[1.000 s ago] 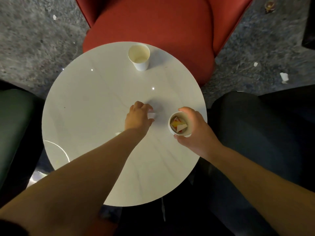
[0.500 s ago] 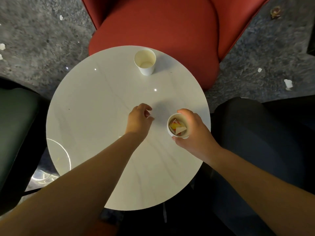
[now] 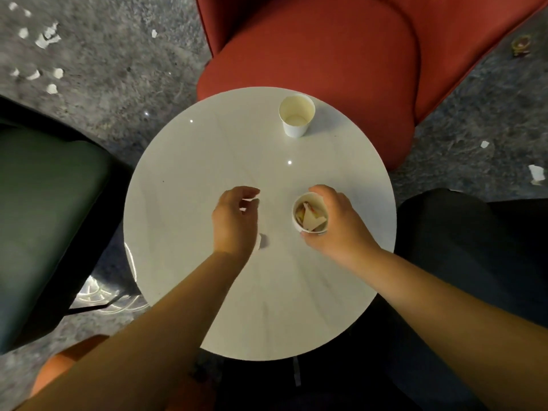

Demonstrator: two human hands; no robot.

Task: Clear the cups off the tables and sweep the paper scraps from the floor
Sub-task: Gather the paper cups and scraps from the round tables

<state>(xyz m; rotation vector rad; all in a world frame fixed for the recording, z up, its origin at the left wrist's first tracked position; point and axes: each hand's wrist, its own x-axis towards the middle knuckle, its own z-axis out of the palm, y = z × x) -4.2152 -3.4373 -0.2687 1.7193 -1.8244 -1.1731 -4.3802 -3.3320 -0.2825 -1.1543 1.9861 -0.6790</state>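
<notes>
A round white table (image 3: pixel 184 221) stands below me. My right hand (image 3: pixel 341 229) grips a white paper cup (image 3: pixel 296 223) holding coloured paper scraps, which stands on the table's right side. My left hand (image 3: pixel 234 218) hovers just left of that cup, fingers curled, pinching a small white paper scrap (image 3: pixel 252 199). Another small white scrap (image 3: pixel 258 242) lies on the table beside my left wrist. An empty white paper cup (image 3: pixel 296 118) stands upright at the table's far edge. White paper scraps (image 3: pixel 44 40) litter the grey floor at the upper left, and more floor scraps (image 3: pixel 536 173) lie on the right.
A red armchair (image 3: pixel 326 48) sits behind the table, a dark green chair (image 3: pixel 44 203) on the left and a black chair (image 3: pixel 474 247) on the right. A small brown object (image 3: pixel 522 46) lies on the floor at the far right.
My left hand has lifted off the table with the small scrap between its fingers. The view has shifted, so the table sits further right. My right hand still holds the cup.
</notes>
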